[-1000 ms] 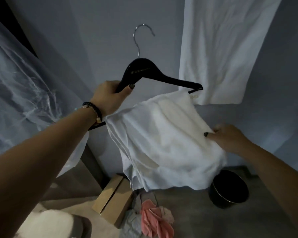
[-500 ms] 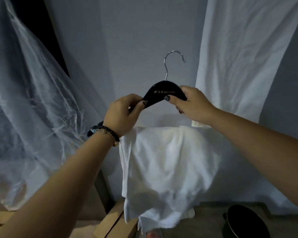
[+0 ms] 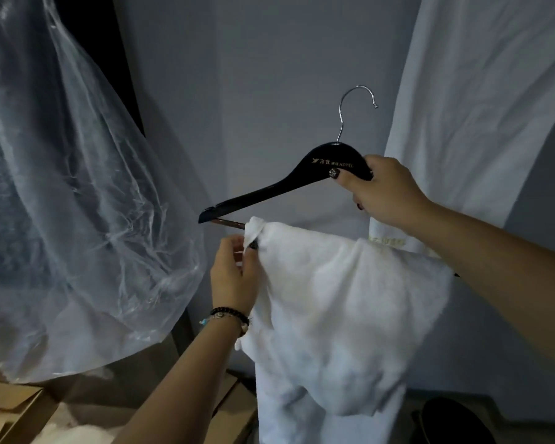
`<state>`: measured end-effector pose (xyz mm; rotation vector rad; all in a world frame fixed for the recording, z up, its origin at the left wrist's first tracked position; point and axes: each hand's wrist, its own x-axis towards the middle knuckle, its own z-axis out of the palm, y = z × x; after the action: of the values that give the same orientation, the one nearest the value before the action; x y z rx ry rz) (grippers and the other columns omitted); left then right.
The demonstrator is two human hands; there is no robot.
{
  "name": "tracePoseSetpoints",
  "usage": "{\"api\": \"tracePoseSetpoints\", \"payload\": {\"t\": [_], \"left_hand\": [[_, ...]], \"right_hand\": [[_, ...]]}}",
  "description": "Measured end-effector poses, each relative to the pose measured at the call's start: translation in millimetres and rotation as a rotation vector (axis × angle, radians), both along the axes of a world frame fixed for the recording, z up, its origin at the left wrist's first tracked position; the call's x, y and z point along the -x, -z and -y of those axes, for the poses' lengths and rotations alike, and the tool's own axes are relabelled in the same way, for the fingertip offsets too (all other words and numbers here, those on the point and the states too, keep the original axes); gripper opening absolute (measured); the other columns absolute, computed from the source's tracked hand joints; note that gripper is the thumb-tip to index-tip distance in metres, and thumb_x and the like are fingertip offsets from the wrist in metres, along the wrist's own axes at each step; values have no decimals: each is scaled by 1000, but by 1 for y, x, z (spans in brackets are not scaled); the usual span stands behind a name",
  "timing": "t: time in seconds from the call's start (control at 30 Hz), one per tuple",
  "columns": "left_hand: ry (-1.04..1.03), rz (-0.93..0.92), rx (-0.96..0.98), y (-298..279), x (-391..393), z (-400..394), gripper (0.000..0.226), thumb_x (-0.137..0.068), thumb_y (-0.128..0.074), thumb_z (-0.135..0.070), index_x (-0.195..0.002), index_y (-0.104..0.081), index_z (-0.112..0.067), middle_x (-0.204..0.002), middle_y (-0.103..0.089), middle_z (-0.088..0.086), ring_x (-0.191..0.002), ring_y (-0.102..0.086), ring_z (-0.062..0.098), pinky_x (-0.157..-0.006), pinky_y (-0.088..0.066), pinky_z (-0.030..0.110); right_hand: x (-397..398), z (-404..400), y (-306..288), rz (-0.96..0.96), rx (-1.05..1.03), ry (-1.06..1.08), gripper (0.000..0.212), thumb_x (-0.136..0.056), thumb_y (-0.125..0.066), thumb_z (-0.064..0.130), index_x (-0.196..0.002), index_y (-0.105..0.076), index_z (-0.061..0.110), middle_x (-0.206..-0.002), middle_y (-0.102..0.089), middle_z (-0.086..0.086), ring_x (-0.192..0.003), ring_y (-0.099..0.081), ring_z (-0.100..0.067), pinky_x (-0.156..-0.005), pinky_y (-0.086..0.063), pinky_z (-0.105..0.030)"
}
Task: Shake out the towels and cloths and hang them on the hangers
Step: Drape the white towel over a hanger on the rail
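Note:
A black hotel hanger [image 3: 269,190] with a metal hook [image 3: 350,110] is held up in mid-air, tilted down to the left. My right hand [image 3: 382,190] grips its right shoulder near the neck. A white towel [image 3: 340,309] is draped over the hanger's lower bar and hangs down in folds. My left hand [image 3: 236,270], with a bead bracelet at the wrist, pinches the towel's top left edge just below the bar. The right end of the hanger is hidden behind my right forearm and the towel.
A large white cloth [image 3: 481,100] hangs against the grey wall at the right. Clear plastic sheeting [image 3: 61,203] hangs at the left. Cardboard boxes [image 3: 228,408] lie on the floor below, and a black bin [image 3: 452,424] stands at the bottom right.
My left hand has let go of the hanger and dropped to pinch the towel's left edge. The hanger now tilts down to the left, held by my right hand alone.

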<state>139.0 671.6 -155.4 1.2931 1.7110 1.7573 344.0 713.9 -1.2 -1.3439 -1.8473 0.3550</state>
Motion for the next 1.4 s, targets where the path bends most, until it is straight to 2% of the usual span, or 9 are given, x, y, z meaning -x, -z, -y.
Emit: {"api": "tracePoseSetpoints", "payload": {"t": [0.23, 0.33, 0.43, 0.67, 0.87, 0.97, 1.1, 1.27, 1.4], "left_hand": [[115, -205, 26, -37, -27, -12, 42, -99, -45, -27, -59, -33, -20, -53, -37, -6, -47, -32, 9, -48, -26, 26], [236, 388, 142, -57, -43, -21, 37, -94, -50, -25, -60, -37, -21, -54, -36, -6, -49, -34, 10, -53, -28, 26], [269, 921, 275, -42, -24, -20, 16, -87, -54, -28, -76, -59, -17, -70, -60, 4, -61, -58, 21, -61, -45, 28], [236, 442, 464, 8, -28, -2, 36, -88, -55, -50, -88, -58, -14, -90, -62, 4, -81, -59, 22, -78, -49, 36], [229, -76, 417, -1, -31, 3, 46, -93, -51, -43, -59, -38, -14, -54, -42, 1, -54, -40, 19, -55, -33, 28], [207, 106, 432, -8, -30, -5, 37, -93, -50, -36, -62, -46, -16, -59, -45, 2, -64, -45, 21, -61, -37, 29], [359, 496, 488, -25, -48, -6, 14, -90, -54, -32, -80, -59, -23, -73, -59, 1, -82, -57, 25, -91, -50, 40], [316, 837, 561, -13, -43, 3, 16, -86, -55, -23, -74, -62, -14, -74, -66, 5, -72, -60, 26, -73, -51, 34], [224, 707, 494, 0, -35, 3, 24, -90, -59, -35, -80, -62, -13, -85, -66, 8, -75, -60, 25, -72, -49, 34]], "right_hand": [[-10, 9, 11, 132, -62, 73, 39, -90, -57, 47, -76, -49, 12, -66, -53, 1, -59, -49, -13, -51, -37, -23], [-11, 7, 16, 174, -73, 83, 37, -90, -58, 47, -74, -47, 16, -65, -49, 5, -59, -45, -7, -51, -35, -22], [-23, 3, 13, 190, -74, 122, 37, -88, -59, 48, -80, -51, 13, -68, -50, 4, -62, -48, -12, -51, -35, -22], [-33, 3, 23, 216, -15, 79, 37, -86, -61, 47, -69, -47, 17, -66, -51, 4, -62, -48, -14, -52, -37, -25], [-37, 10, 23, 234, -21, 48, 41, -84, -62, 48, -73, -49, 10, -64, -50, 1, -61, -47, -18, -55, -38, -29], [-39, 14, 25, 228, -25, 30, 42, -84, -62, 47, -75, -50, 8, -67, -51, -1, -62, -50, -21, -58, -42, -30], [-34, 18, 32, 276, -25, 9, 42, -83, -61, 49, -74, -49, 10, -65, -51, -1, -60, -50, -21, -58, -44, -34], [-45, 13, 29, 224, -8, 43, 38, -84, -63, 46, -68, -49, 15, -63, -52, 1, -58, -49, -16, -55, -41, -29], [-57, 6, 35, 207, 23, 120, 42, -85, -63, 46, -61, -43, 18, -59, -48, 4, -56, -45, -12, -52, -36, -25]]}}
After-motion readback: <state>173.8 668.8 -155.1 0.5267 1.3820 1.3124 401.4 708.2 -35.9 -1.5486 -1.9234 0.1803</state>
